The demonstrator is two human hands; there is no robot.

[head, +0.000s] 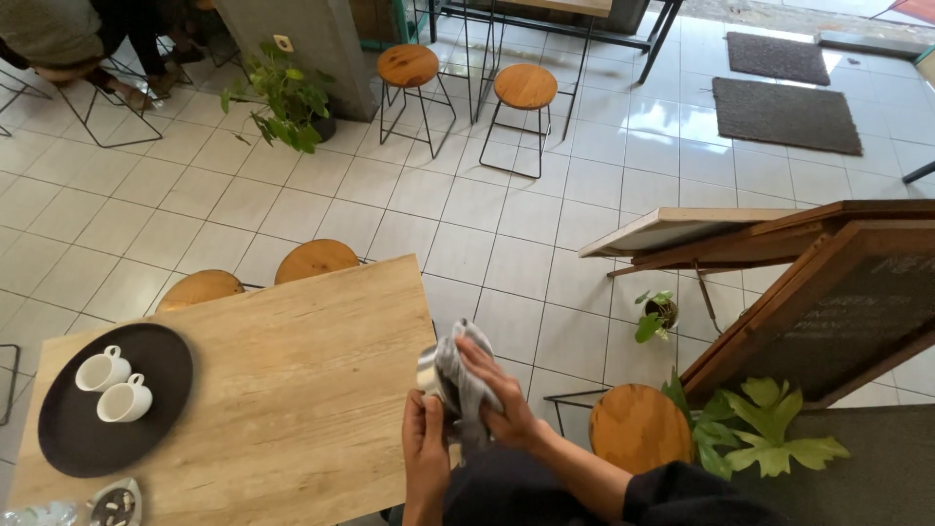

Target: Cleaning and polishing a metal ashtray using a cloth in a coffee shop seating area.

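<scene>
Left hand (425, 429) grips a metal cup (429, 370) at the surface (292, 390) edge — right hand (497, 394) presses a grey cloth (466, 382) (striped) around it.

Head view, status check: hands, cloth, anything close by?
Left hand grips a shiny cup. Right hand presses grey cloth over it, at wooden table edge. Nothing crowding; black tray sits apart.

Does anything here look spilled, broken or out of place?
Nothing stands out. Two white cups sit upright on the black tray, and both hands hold a grey cloth around a cup.
</scene>
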